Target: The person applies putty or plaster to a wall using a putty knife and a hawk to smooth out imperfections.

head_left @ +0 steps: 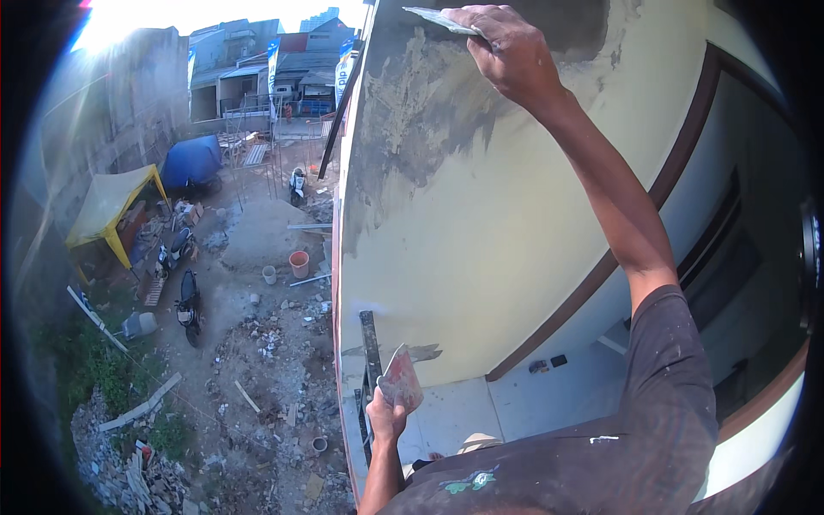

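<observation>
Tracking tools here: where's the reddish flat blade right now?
Head view, lower middle: the reddish flat blade is in the left hand, just right of the black metal post.

A building site: patchy plaster (421, 103) marks the wall (489, 257); left of the wall lie rubble (268, 340) and a bucket (299, 264).

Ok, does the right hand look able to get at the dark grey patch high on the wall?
Very likely yes: the right hand is raised at the dark grey patch, gripping a flat blade, and nothing visible blocks the way.
</observation>
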The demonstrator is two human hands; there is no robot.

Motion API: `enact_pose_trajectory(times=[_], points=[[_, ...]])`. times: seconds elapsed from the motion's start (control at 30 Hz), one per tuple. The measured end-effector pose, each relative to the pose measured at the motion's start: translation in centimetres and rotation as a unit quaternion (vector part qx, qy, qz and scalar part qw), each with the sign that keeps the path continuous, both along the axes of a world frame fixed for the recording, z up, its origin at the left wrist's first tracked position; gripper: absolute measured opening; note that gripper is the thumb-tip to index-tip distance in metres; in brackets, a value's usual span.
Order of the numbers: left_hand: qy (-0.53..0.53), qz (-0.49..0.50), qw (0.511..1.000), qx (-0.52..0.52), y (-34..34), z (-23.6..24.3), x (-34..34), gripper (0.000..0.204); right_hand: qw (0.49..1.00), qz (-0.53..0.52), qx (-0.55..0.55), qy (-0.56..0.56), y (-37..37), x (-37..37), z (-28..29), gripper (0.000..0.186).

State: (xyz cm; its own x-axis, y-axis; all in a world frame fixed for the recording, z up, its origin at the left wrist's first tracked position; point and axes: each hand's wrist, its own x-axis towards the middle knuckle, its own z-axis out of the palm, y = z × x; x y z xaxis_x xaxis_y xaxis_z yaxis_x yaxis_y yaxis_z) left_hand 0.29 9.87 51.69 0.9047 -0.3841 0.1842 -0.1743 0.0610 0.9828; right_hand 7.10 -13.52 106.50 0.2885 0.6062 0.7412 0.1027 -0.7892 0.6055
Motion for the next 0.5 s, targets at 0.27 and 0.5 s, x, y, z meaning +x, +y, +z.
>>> enact_pose_trajectory(times=[0.27,0.5], points=[[-0.006,0.005,1.000,0.000,-0.1,-0.6,-0.3,0.023,0.975,-0.143,-0.162,-0.052,-1.5,7.5,-2.7,0.035],[-0.021,0.005,1.000,0.000,0.3,-0.6,-0.2,0.022,0.977,-0.166,-0.136,-0.013,-1.2,5.0,-6.6,0.028]])
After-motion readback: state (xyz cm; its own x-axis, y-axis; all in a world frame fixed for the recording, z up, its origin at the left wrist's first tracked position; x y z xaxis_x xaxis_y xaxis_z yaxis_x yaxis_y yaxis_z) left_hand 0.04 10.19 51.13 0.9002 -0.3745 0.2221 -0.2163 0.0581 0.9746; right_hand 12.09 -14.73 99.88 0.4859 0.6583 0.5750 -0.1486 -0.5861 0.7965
